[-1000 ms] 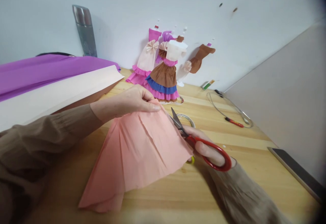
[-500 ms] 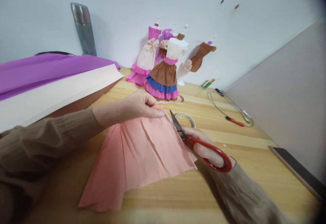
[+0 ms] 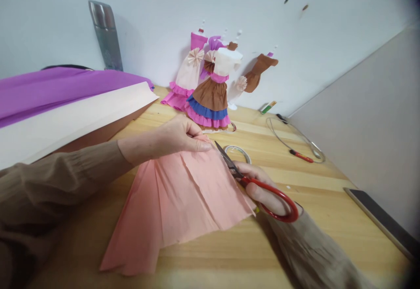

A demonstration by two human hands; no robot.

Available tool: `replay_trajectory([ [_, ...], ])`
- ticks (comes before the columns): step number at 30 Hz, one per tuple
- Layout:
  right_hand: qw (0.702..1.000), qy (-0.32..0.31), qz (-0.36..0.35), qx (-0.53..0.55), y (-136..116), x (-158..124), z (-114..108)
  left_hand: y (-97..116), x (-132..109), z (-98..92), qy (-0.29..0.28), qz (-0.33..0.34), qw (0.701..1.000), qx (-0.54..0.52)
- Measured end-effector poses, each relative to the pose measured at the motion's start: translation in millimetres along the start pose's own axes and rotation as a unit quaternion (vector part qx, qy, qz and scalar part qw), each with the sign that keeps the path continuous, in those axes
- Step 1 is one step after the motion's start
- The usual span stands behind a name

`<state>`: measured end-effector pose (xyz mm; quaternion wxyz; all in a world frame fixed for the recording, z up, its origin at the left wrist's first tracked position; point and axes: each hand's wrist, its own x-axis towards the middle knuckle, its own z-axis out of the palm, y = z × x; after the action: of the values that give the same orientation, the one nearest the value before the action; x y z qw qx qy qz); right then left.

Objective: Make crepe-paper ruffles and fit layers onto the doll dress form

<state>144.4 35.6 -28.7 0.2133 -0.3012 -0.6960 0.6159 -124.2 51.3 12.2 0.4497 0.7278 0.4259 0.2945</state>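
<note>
My left hand (image 3: 183, 133) pinches the top edge of a pleated pink crepe paper sheet (image 3: 187, 197) between thumb and fingers. The sheet fans out downward over the wooden table, its lower edge uneven. In my right hand (image 3: 262, 188) is a pair of red-handled scissors (image 3: 272, 192), with the fingers through the loops. Their dark blades lie at the paper's right edge, pointing up and left, close to my left thumb. Whether the blades are parted is hard to see. Just behind the blades lies a roll of tape (image 3: 239, 152).
Small mannequins in paper dresses (image 3: 211, 92) stand against the wall. Purple and cream paper sheets (image 3: 72, 114) lie at left, before a steel flask (image 3: 106, 35). To the right are a cable (image 3: 272, 129), a red-handled tool (image 3: 301, 156) and a phone (image 3: 380, 219).
The scissor blades have shifted slightly left and look closer together at the paper's right edge. My left hand keeps its pinch on the paper.
</note>
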Motion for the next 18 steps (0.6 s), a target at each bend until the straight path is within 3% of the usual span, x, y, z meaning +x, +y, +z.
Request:
replay_trajectory([
  [7,1.000,-0.026,0.015,0.006,-1,-2,-2,2,-1,-0.3,-0.008,-0.002,1.000,0.001],
  [18,0.998,0.012,-0.003,-0.063,-11,0,-1,1,2,0.0,-0.020,0.001,1.000,-0.018],
])
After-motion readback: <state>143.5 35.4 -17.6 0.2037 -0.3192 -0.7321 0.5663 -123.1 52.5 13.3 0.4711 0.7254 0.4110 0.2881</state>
